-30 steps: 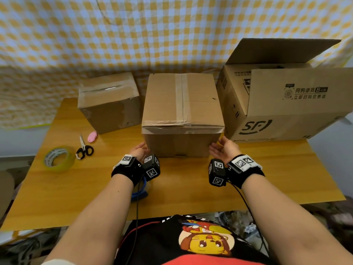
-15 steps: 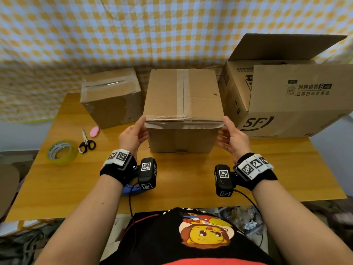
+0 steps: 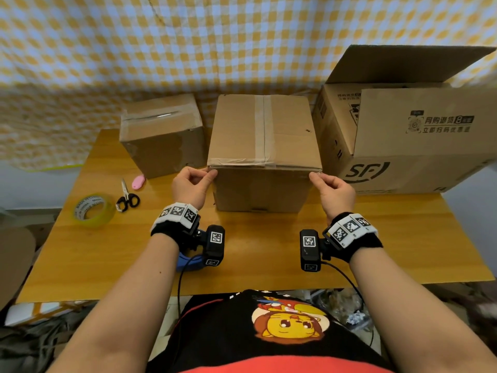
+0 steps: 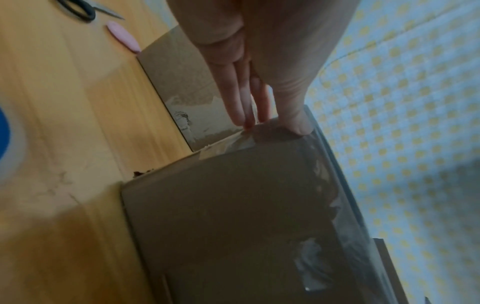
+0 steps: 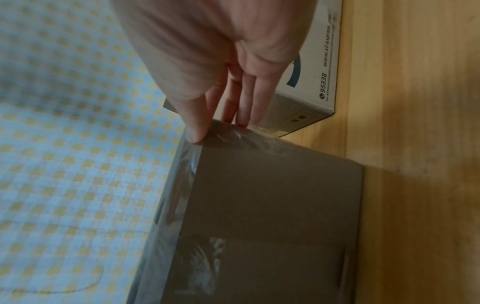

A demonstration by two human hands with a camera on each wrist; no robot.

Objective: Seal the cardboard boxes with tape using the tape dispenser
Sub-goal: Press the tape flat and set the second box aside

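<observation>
The middle cardboard box (image 3: 263, 146) stands closed on the table, with tape down its centre seam and along its front top edge. My left hand (image 3: 212, 173) pinches the front-left top corner, thumb on the taped front face (image 4: 296, 127) and fingers on the side. My right hand (image 3: 313, 176) pinches the front-right top corner in the same way, its thumb (image 5: 194, 133) on the wrinkled tape. A blue tape dispenser (image 3: 188, 262) lies on the table, mostly hidden under my left wrist.
A smaller taped box (image 3: 161, 133) stands at the back left. A large box (image 3: 408, 135) with open flaps stands right. A tape roll (image 3: 91, 210), scissors (image 3: 126, 199) and a pink object (image 3: 139, 182) lie on the wooden table (image 3: 269, 251).
Both hands rose from the foot of the middle box, along its sides, up to its front top corners, where they now pinch. The box stayed in place.
</observation>
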